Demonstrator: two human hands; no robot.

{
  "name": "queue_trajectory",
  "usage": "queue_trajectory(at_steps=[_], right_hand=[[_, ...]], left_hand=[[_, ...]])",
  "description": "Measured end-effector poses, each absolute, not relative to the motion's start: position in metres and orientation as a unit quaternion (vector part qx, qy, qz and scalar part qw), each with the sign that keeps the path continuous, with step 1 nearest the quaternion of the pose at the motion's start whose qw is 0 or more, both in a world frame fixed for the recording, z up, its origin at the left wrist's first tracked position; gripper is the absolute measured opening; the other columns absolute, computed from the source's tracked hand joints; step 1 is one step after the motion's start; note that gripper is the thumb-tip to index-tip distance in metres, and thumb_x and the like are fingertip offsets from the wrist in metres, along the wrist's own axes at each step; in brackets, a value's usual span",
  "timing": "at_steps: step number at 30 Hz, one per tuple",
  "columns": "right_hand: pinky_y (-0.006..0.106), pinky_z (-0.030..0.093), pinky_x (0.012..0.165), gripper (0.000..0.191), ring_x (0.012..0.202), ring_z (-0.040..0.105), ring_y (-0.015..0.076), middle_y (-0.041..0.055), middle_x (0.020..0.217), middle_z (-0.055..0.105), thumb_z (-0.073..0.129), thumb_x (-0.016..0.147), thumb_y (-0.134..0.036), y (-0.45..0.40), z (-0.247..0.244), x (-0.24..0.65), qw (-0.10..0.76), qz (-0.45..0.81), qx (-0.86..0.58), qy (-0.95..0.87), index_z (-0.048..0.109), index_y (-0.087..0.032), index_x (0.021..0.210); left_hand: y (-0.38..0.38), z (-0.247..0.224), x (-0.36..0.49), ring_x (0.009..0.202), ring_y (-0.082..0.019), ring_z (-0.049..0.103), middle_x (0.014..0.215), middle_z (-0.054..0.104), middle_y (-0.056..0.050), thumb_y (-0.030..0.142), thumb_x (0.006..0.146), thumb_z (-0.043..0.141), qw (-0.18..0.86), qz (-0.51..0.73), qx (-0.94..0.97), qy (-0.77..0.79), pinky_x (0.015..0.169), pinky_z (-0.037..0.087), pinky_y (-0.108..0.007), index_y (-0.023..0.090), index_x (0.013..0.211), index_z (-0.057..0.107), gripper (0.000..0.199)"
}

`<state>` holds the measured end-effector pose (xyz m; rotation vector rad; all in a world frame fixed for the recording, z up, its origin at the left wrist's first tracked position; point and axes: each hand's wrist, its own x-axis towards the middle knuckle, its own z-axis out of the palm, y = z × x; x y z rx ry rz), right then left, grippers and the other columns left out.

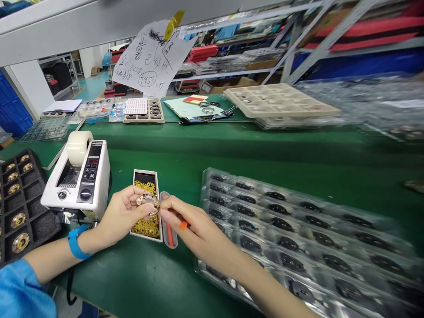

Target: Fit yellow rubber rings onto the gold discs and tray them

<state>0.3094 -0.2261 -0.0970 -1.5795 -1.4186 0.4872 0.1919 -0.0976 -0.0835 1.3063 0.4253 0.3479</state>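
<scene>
My left hand pinches the edge of a round, shiny gold-coloured metal part, held above an open white box. Small yellow pieces fill much of the box. At the part's right edge, the fingertips of my right hand close on a thin tool with an orange end; its tip is too small to make out. Beside the box lies a clear oblong case with an orange strip inside, partly covered by my right hand.
On the left stand a white tape dispenser and a black foam tray with round gold parts. Clear plastic trays of black pieces spread across the right. Behind are a beige tray, a clipboard and a hanging handwritten sheet.
</scene>
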Motion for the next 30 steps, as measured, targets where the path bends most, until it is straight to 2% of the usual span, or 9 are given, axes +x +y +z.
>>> queue_trajectory(at_steps=[6, 9, 12, 15, 18, 23, 25, 27, 30], right_hand=[[0.023, 0.037, 0.038, 0.05, 0.04, 0.038, 0.0087, -0.0054, 0.054, 0.038, 0.037, 0.094, -0.06, -0.217, -0.105, 0.306, 0.549, 0.365, -0.588, -0.469, 0.04, -0.021, 0.063], [0.022, 0.036, 0.038, 0.055, 0.041, 0.031, 0.008, -0.0064, 0.053, 0.032, 0.044, 0.087, -0.067, -0.214, -0.106, 0.308, 0.565, 0.389, -0.583, -0.435, 0.041, -0.021, 0.058], [0.022, 0.033, 0.039, 0.058, 0.041, 0.033, 0.0085, -0.0058, 0.049, 0.033, 0.049, 0.082, -0.07, -0.214, -0.103, 0.308, 0.573, 0.379, -0.619, -0.381, 0.039, -0.021, 0.053], [0.024, 0.033, 0.04, 0.058, 0.039, 0.037, 0.0088, -0.0058, 0.047, 0.035, 0.055, 0.077, -0.072, -0.217, -0.099, 0.303, 0.577, 0.401, -0.636, -0.318, 0.046, -0.02, 0.054], [0.024, 0.033, 0.041, 0.054, 0.039, 0.029, 0.0078, -0.0082, 0.045, 0.031, 0.06, 0.074, -0.072, -0.219, -0.097, 0.297, 0.602, 0.447, -0.604, -0.27, 0.056, -0.019, 0.065], [0.024, 0.028, 0.042, 0.049, 0.044, 0.017, 0.0068, -0.0093, 0.047, 0.023, 0.063, 0.077, -0.064, -0.224, -0.095, 0.292, 0.631, 0.497, -0.534, -0.263, 0.048, -0.02, 0.061], [0.024, 0.031, 0.042, 0.048, 0.043, 0.019, 0.0072, -0.0089, 0.047, 0.025, 0.064, 0.076, -0.064, -0.228, -0.092, 0.291, 0.63, 0.477, -0.548, -0.273, 0.052, -0.02, 0.064], [0.025, 0.038, 0.044, 0.045, 0.043, 0.033, 0.0093, -0.0046, 0.048, 0.038, 0.065, 0.075, -0.063, -0.235, -0.09, 0.292, 0.61, 0.41, -0.605, -0.304, 0.059, -0.019, 0.067], [0.026, 0.047, 0.054, 0.036, 0.057, 0.056, 0.0158, 0.0036, 0.07, 0.063, 0.069, 0.073, -0.057, -0.244, -0.096, 0.302, 0.572, 0.224, -0.71, -0.344, 0.066, -0.021, 0.072]], left_hand=[[-0.098, -0.089, 0.192, 0.066, -0.012, 0.055, 0.072, 0.062, -0.001, 0.041, 0.065, 0.081, 0.738, 0.188, 0.617, 0.199, 0.062, 0.045, -0.024, 0.015, 0.082, 0.06, 0.038], [-0.098, -0.088, 0.193, 0.065, -0.012, 0.054, 0.072, 0.061, -0.001, 0.039, 0.069, 0.078, 0.726, 0.187, 0.63, 0.202, 0.062, 0.045, -0.024, 0.015, 0.085, 0.06, 0.033], [-0.099, -0.089, 0.193, 0.064, -0.013, 0.053, 0.071, 0.06, -0.001, 0.034, 0.076, 0.071, 0.688, 0.192, 0.671, 0.198, 0.062, 0.044, -0.025, 0.016, 0.087, 0.061, 0.024], [-0.098, -0.096, 0.189, 0.066, -0.015, 0.055, 0.073, 0.061, -0.002, 0.026, 0.083, 0.06, 0.581, 0.228, 0.758, 0.189, 0.064, 0.045, -0.027, 0.016, 0.086, 0.064, 0.011], [-0.094, -0.104, 0.185, 0.069, -0.019, 0.058, 0.078, 0.066, -0.007, 0.019, 0.087, 0.05, 0.421, 0.267, 0.858, 0.12, 0.07, 0.047, -0.032, 0.017, 0.094, 0.069, 0.02], [-0.091, -0.1, 0.18, 0.087, -0.024, 0.066, 0.101, 0.07, -0.014, 0.02, 0.092, 0.045, 0.287, 0.245, 0.926, -0.001, 0.079, 0.051, -0.037, 0.021, 0.104, 0.072, 0.03], [-0.095, -0.098, 0.174, 0.091, -0.024, 0.066, 0.102, 0.07, -0.013, 0.021, 0.094, 0.044, 0.267, 0.27, 0.925, -0.032, 0.079, 0.052, -0.037, 0.021, 0.105, 0.071, 0.03], [-0.101, -0.102, 0.16, 0.094, -0.023, 0.065, 0.102, 0.069, -0.012, 0.021, 0.092, 0.047, 0.264, 0.322, 0.909, -0.022, 0.081, 0.053, -0.037, 0.02, 0.105, 0.07, 0.026], [-0.11, -0.117, 0.125, 0.084, -0.021, 0.064, 0.092, 0.067, -0.012, 0.029, 0.084, 0.064, 0.381, 0.356, 0.846, 0.11, 0.074, 0.053, -0.034, 0.016, 0.1, 0.07, 0.022]])
